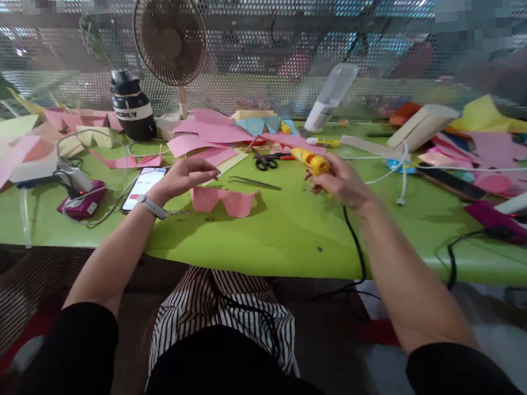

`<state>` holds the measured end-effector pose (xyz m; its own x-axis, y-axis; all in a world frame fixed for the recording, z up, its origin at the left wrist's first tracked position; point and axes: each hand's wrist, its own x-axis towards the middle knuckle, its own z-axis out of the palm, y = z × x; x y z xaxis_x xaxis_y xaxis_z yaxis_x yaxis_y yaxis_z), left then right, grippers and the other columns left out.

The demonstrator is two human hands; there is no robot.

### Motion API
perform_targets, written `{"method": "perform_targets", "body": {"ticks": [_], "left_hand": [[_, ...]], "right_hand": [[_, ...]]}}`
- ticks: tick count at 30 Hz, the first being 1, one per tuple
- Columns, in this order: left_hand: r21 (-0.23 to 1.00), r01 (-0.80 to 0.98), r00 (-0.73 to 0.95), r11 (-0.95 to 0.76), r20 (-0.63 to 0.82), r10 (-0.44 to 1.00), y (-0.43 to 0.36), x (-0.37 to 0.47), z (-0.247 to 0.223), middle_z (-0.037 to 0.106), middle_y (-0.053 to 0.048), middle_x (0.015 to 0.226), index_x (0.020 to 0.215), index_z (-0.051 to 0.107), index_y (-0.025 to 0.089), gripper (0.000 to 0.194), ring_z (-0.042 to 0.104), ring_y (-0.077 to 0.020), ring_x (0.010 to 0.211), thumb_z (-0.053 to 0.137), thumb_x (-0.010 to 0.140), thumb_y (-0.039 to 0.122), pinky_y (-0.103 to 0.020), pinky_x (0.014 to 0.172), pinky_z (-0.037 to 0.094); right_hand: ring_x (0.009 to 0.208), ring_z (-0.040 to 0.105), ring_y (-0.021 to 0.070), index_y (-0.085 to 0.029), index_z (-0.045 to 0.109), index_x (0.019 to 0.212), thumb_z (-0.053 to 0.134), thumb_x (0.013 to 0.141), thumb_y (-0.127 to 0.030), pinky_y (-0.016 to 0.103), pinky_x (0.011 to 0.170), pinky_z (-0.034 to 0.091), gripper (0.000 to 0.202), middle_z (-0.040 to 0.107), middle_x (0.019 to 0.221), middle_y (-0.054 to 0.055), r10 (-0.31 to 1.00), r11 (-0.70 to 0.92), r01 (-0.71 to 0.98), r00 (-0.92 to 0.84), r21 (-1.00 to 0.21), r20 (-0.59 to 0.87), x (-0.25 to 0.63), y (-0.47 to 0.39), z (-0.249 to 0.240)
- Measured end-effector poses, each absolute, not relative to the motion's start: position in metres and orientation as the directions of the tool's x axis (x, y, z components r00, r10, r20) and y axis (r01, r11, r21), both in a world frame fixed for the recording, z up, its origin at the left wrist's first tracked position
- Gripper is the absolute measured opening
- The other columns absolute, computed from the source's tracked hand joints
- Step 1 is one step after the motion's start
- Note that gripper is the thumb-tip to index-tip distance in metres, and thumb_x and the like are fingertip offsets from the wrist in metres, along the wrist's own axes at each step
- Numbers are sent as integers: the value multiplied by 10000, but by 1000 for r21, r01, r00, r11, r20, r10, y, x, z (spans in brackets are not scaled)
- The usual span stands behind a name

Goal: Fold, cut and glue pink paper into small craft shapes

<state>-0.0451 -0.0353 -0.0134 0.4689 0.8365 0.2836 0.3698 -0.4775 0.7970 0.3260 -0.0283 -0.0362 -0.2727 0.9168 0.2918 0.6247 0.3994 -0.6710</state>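
Note:
In the head view my left hand (191, 176) hovers above the green table with its fingers stretched forward, holding nothing that I can make out. Just below its fingertips stands a pink paper cutout (225, 202) shaped like a pair of glasses. My right hand (341, 182) is wrapped round a yellow glue gun (318, 161), whose nozzle points left; a black cord hangs below the hand. Between the hands lie metal tweezers (255, 182) and, a little farther back, black-handled scissors (266, 162). Beside my left wrist is a lit phone (145, 188).
Pink paper sheets (207, 129) cover the back of the table. Behind them stand a fan (170, 37), a dark bottle (132, 107) and a tilted clear bottle (332, 98). Purple power strips (81, 199) and white cables lie at both sides. A perforated metal screen (251, 46) rises behind.

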Motion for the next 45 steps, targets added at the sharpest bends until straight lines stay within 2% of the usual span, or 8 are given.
{"method": "perform_targets", "body": {"ticks": [2,5,8,13,20,27,38,45], "left_hand": [[729,443,538,-522,249,805,-38,-39,-16,731,-120,1052,1039,722,130,358,663,-206,974,654,857,431,-322,865,516],[670,469,607,-576,229,761,-41,-34,-18,729,-116,1066,1070,716,138,356,662,-207,967,652,853,413,-317,842,515],[663,459,644,-592,211,735,-41,-35,-19,724,-131,1077,1113,699,119,382,669,-209,947,667,834,379,-308,813,521],[665,475,644,-576,184,743,-39,-38,-22,740,-129,1021,1109,703,101,373,677,-202,887,649,832,345,-286,751,520],[681,474,647,-559,161,745,-37,-39,-26,741,-107,1037,1089,711,124,343,667,-173,876,647,806,306,-262,750,517],[677,479,641,-558,165,750,-37,-38,-25,748,-101,1001,1065,722,130,334,663,-164,830,661,793,313,-258,719,514],[705,447,660,-551,156,735,-37,-38,-26,743,-109,1033,1074,715,132,345,679,-193,912,656,792,323,-285,786,528],[693,469,641,-548,161,751,-38,-39,-27,748,-92,1009,1071,715,142,331,676,-172,867,661,795,317,-257,738,519]], "right_hand": [[557,539,143,-223,484,1005,506,816,-435,300,528,454,285,610,835,25,913,391,485,-313,-782,262,311,-43,-40],[528,487,136,-234,469,844,638,764,-557,276,491,388,373,555,664,-15,844,529,557,-421,-640,331,285,-62,-42],[550,484,135,-227,477,816,638,779,-594,278,510,373,403,581,680,8,730,679,537,-564,-501,385,267,-76,-43],[518,452,116,-207,500,832,585,843,-566,268,504,351,369,554,642,-6,635,763,487,-689,-424,350,257,-87,-51],[510,449,126,-211,523,815,527,876,-558,282,506,343,352,561,636,10,642,763,553,-706,-335,298,256,-90,-56],[504,481,140,-208,540,841,513,882,-555,289,504,356,350,580,642,25,669,742,591,-676,-315,308,255,-89,-58],[509,453,124,-201,502,823,503,898,-554,275,501,340,361,577,660,25,620,785,543,-703,-299,350,251,-88,-60],[507,456,114,-209,499,811,522,883,-573,263,491,339,372,568,647,9,567,820,477,-752,-316,335,254,-88,-57]]}}
